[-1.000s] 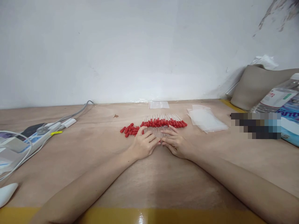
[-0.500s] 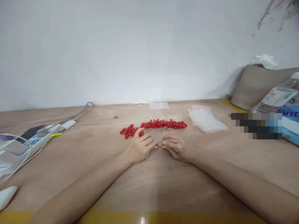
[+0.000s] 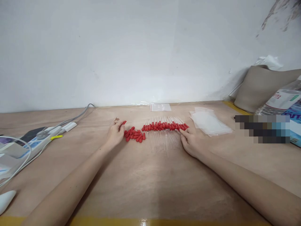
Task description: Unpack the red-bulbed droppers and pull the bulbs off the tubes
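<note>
Our wood-toned table [image 3: 145, 191] meets a pale, scuffed wall [image 3: 150, 56] at twelve o'clock. At eleven, our left hand [image 3: 115, 134] has its fingers clamped on a red bulb [image 3: 123, 123] near a loose pile [image 3: 135, 136]; at one, our right hand [image 3: 191, 141] pinches a clear tube [image 3: 177, 131]. A power strip [image 3: 35, 143] lies at ten, plastic bags [image 3: 209, 121] at two.

Soft light, small foreground glare
</note>
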A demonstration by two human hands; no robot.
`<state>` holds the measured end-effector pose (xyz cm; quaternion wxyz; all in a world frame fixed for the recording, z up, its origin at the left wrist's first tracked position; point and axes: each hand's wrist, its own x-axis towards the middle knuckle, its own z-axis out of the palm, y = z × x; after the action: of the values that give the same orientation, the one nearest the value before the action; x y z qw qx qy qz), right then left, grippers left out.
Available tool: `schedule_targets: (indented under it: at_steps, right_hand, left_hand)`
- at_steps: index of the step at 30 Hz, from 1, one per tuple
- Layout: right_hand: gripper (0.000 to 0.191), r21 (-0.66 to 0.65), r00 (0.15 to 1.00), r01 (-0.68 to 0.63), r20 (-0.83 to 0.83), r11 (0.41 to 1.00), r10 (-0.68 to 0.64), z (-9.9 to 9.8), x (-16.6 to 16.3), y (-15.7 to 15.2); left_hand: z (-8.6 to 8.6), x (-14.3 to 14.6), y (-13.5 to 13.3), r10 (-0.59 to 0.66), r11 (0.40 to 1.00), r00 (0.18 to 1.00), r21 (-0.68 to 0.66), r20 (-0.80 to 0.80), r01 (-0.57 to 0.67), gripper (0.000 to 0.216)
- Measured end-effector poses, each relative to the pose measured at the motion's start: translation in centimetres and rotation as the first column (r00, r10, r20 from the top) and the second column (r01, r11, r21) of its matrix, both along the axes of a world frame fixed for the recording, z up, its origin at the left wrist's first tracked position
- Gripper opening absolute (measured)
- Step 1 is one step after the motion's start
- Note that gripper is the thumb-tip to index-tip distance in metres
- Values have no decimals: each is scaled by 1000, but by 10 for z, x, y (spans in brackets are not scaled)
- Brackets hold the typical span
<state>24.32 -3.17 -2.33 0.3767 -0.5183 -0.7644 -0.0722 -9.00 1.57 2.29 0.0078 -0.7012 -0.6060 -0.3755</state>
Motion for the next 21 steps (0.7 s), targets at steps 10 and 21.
schedule_targets:
  at_steps: [10,21]
  right_hand:
    - [16,-24,995,-62,71,998,63,22,-11,-11]
    - [42,-94,970,-225,69,970,231,21,-11,-17]
  left_hand:
    - [-3,-6,1,54,983,997,-176,55,-44,37]
    - [11,24,-15,-62,994,989,84,-132,74,23]
